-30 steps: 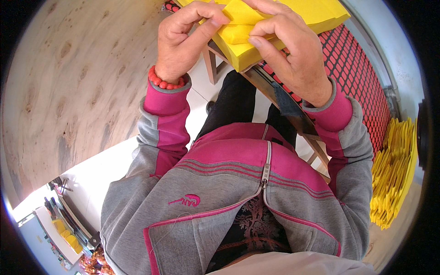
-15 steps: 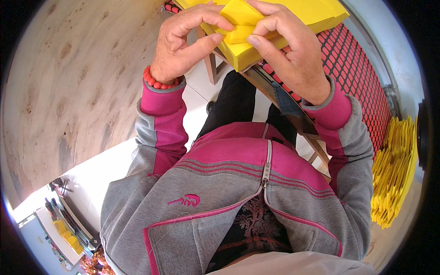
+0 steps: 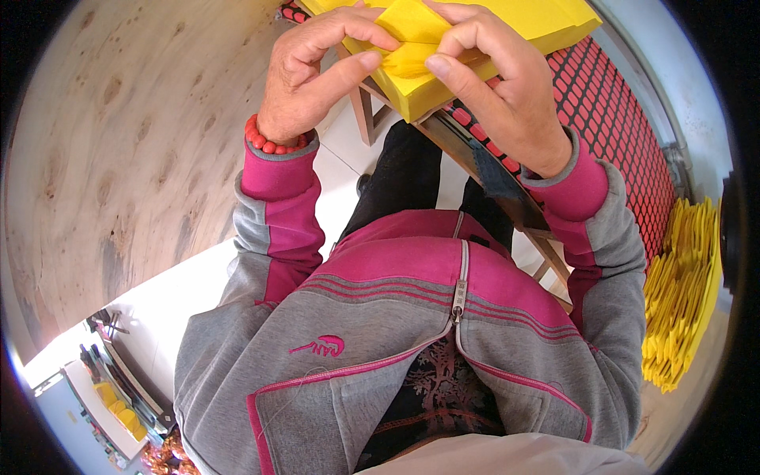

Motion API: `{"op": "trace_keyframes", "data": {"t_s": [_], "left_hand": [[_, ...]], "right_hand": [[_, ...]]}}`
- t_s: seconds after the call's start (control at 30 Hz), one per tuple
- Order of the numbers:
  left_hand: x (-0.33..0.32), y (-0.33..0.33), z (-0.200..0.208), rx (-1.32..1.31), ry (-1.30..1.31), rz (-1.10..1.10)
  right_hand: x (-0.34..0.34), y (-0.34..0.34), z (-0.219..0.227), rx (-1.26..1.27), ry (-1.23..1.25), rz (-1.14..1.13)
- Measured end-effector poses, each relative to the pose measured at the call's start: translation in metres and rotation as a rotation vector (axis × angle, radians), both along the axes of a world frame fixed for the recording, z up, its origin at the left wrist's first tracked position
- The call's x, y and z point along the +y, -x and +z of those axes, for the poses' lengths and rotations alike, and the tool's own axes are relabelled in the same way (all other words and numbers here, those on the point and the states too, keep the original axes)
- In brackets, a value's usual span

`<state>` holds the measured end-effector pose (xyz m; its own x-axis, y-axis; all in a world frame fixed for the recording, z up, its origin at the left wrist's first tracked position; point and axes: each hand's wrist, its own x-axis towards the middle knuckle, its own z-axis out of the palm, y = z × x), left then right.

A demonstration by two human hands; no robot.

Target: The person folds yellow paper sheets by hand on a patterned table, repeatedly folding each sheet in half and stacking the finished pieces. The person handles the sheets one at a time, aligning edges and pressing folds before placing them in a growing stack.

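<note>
Both hands pinch a small folded piece of yellow paper (image 3: 414, 25) at the top of the view. My left hand (image 3: 305, 75) grips its left side between thumb and fingers, a red bead bracelet on the wrist. On its right side, my right hand (image 3: 507, 79) holds it with thumb and bent forefinger. The lower fold of the paper bulges and looks creased between the thumbs. Just beneath the paper is a thick stack of yellow sheets (image 3: 423, 99), its corner toward me. The tips of some fingers are hidden behind the paper.
The stack rests on a wooden-legged stand (image 3: 362, 115) with a red and black patterned cover (image 3: 602, 111). To the left is a large wooden board (image 3: 134, 150). Many folded yellow pieces (image 3: 681, 293) are packed in a row at the right.
The lower fold of the yellow paper, flat before, has been pushed open and now puffs out. My left thumb and fingers have shifted slightly upward.
</note>
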<state>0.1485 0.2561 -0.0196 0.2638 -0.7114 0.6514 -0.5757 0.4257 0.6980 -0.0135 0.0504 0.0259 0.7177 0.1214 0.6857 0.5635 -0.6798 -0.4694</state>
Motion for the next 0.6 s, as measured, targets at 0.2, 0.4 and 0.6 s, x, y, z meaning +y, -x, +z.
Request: {"op": "trace_keyframes", "data": {"t_s": [0.2, 0.4, 0.6], "left_hand": [[0.0016, 0.0011, -0.0025, 0.017, 0.006, 0.040], [0.0025, 0.0013, -0.0021, 0.023, -0.008, 0.062], [-0.0020, 0.0065, -0.0032, -0.004, 0.035, 0.109]], "right_hand": [[-0.0017, -0.0065, -0.0011, -0.032, 0.015, 0.037], [0.0005, 0.0013, 0.0018, 0.058, -0.038, 0.010], [-0.0024, 0.0020, 0.0028, 0.062, 0.014, -0.001]]}}
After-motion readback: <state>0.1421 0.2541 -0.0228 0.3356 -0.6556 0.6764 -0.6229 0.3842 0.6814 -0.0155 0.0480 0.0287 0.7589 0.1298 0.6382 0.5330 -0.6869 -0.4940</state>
